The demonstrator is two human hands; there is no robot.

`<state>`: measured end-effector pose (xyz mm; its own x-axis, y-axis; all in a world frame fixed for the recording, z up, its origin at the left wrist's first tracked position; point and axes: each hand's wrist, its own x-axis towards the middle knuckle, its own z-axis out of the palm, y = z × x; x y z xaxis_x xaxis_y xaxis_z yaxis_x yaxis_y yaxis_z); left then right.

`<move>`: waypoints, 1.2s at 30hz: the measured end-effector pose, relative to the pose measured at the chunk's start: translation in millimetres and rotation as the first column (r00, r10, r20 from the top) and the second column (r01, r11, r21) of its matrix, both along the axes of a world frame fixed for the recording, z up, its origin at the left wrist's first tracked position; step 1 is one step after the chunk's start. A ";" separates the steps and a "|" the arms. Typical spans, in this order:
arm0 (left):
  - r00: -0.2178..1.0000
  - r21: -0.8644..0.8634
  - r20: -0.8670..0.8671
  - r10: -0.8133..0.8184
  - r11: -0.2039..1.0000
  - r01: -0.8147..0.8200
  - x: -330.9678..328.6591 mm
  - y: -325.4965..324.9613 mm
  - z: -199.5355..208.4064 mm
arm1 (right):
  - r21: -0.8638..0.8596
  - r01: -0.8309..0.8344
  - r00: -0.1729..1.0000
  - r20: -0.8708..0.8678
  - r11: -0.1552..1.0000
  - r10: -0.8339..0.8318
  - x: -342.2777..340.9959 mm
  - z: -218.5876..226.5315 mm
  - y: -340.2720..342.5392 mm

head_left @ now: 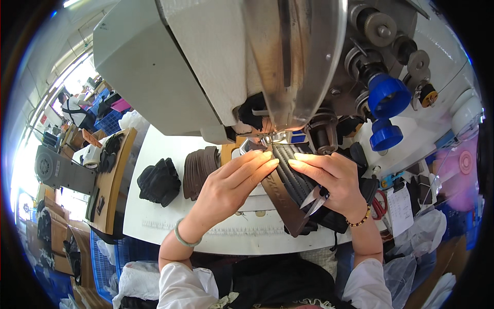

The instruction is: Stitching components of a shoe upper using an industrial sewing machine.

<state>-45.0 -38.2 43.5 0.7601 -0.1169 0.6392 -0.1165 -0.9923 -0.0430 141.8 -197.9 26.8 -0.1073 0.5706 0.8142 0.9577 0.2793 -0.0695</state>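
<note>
A person in white sleeves works under the head of a sewing machine [216, 67], both forearms reaching up from the table's [180, 226] near edge and angling inward. From where I stand, the left hand [224, 185] is unclenched, back upward, its straight fingers together and slanting right, tips resting at the top of a brown strip [284, 202]. The right hand [333, 180] mirrors it, fingers pointing left onto a ribbed black piece [289, 170] while its palm grips snips [313, 200], blades jutting down and left. Strip and black piece lie side by side between the hands, upper ends near the needle area. A pale bangle [186, 236] rings the left wrist, a beaded bracelet [360, 221] the right. Left of the hands sit a brown stack [199, 174] and a black bundle [159, 181].
</note>
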 end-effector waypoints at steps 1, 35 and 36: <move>1.000 0.000 0.000 -0.003 1.000 0.003 1.6 0.3 -0.8 | -0.004 0.024 1.000 -0.006 1.000 -0.024 -1.6 -0.4 0.2; 0.981 0.094 0.192 0.037 0.994 -0.056 13.4 -6.6 -12.2 | -0.013 -0.042 0.999 0.015 0.999 0.043 14.1 -6.0 3.8; 0.962 0.131 0.274 0.008 0.990 -0.046 15.3 -1.4 -15.5 | -0.004 -0.057 0.998 0.011 0.998 0.057 16.2 -6.8 4.7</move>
